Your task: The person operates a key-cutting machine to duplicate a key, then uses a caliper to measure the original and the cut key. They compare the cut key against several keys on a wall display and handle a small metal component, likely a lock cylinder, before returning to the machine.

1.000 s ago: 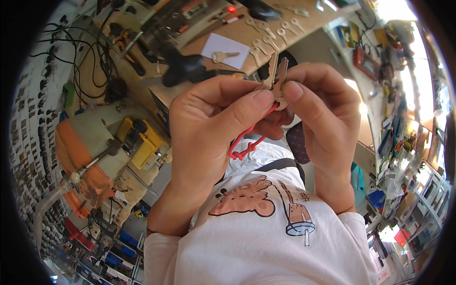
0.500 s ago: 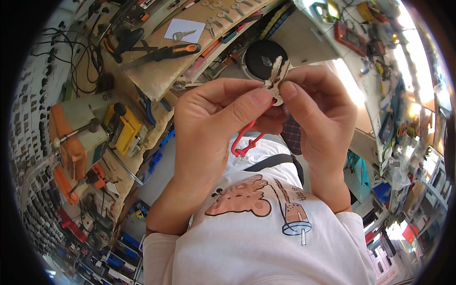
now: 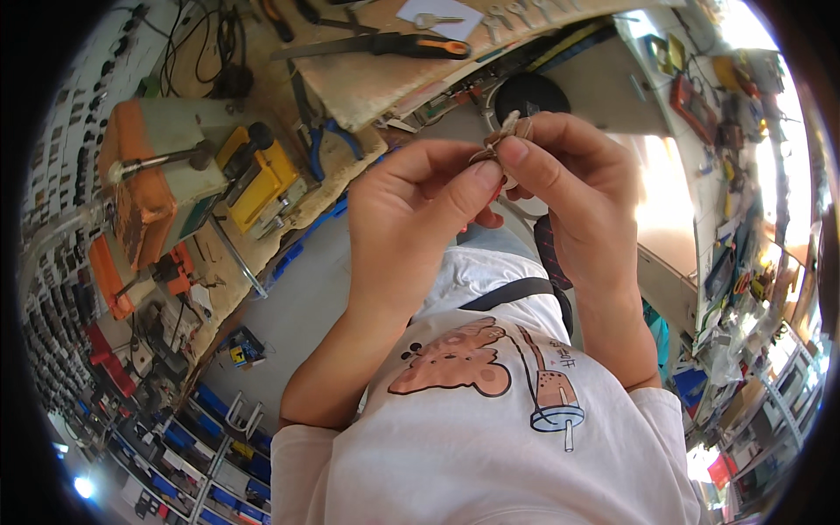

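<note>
A small bunch of metal keys [image 3: 509, 131] is held up in front of my chest, pinched between the thumbs and fingers of both hands. My left hand [image 3: 411, 210] grips it from the left, and my right hand [image 3: 573, 179] closes on it from the right. One toothed blade points up and away from me past the fingertips. Most of the bunch is covered by my fingers. Only bits of its red cord [image 3: 500, 190] show beneath the thumbs.
On the far workbench [image 3: 350, 83] lie a long tool with a black-orange handle [image 3: 411, 45], blue-handled pliers [image 3: 328, 144], a white paper [image 3: 455, 13] bearing a key, and several loose keys [image 3: 518, 12]. A key-cutting machine [image 3: 166, 175] stands left. Beyond my hands is a round black seat [image 3: 531, 92].
My view has swung left, so the bench and machine sit further right in it. My fingers have drawn together around the keys, and the hanging red cord loop is now mostly hidden.
</note>
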A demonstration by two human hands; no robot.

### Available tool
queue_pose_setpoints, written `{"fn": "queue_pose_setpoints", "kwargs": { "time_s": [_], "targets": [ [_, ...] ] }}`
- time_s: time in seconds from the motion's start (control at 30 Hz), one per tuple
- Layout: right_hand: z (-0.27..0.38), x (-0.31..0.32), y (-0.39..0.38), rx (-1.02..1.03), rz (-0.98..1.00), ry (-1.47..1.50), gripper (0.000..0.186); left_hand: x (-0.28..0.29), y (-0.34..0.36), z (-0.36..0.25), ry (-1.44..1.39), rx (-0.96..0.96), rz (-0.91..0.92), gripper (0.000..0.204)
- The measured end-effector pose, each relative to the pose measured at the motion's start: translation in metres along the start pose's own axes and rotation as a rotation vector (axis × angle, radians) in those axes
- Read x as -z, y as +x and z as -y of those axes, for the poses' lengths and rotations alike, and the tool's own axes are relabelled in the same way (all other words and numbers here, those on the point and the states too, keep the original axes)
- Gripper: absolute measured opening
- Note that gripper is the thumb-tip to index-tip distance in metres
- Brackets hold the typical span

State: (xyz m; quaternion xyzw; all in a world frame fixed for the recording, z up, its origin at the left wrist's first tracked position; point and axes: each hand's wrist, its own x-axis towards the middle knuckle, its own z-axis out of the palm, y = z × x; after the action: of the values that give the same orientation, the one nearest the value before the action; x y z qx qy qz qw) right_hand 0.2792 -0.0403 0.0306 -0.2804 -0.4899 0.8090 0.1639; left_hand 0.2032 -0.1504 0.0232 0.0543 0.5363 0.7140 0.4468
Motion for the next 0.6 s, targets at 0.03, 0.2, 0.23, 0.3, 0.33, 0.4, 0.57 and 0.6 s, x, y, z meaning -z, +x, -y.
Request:
{"fn": "queue_pose_setpoints", "kwargs": {
  "time_s": [0.03,0.2,0.23,0.3,0.33,0.4,0.57,0.6],
  "targets": [
    [-0.007,-0.007,0.004,-0.002,-0.004,0.014,0.013,0.009,0.0,-0.002,0.021,0.003,0.001,0.022],
    [-0.037,-0.05,0.022,-0.043,0.065,-0.027,0.015,0.058,-0.005,-0.005,0.242,-0.3,-0.161,0.01],
    [-0.043,-0.057,0.026,-0.07,0.094,-0.076,0.016,0.069,-0.005,-0.006,0.183,-0.274,-0.182,0.009],
    [-0.054,-0.066,0.042,-0.124,0.149,-0.173,0.017,0.092,-0.003,-0.009,0.067,-0.221,-0.22,0.007],
    [-0.054,-0.071,0.051,-0.104,0.111,-0.223,0.018,0.101,-0.002,-0.014,0.002,-0.154,-0.25,0.008],
    [-0.057,-0.076,0.077,0.154,-0.02,-0.473,0.021,0.118,-0.001,-0.02,-0.117,-0.115,-0.316,0.011],
    [-0.105,-0.102,0.081,0.083,0.288,-0.922,0.02,0.173,-0.025,-0.008,-0.014,-0.081,-0.442,0.016],
    [-0.125,-0.11,0.081,0.1,0.297,-0.928,0.019,0.181,-0.031,-0.01,-0.04,-0.06,-0.481,0.016]
  ]
}}
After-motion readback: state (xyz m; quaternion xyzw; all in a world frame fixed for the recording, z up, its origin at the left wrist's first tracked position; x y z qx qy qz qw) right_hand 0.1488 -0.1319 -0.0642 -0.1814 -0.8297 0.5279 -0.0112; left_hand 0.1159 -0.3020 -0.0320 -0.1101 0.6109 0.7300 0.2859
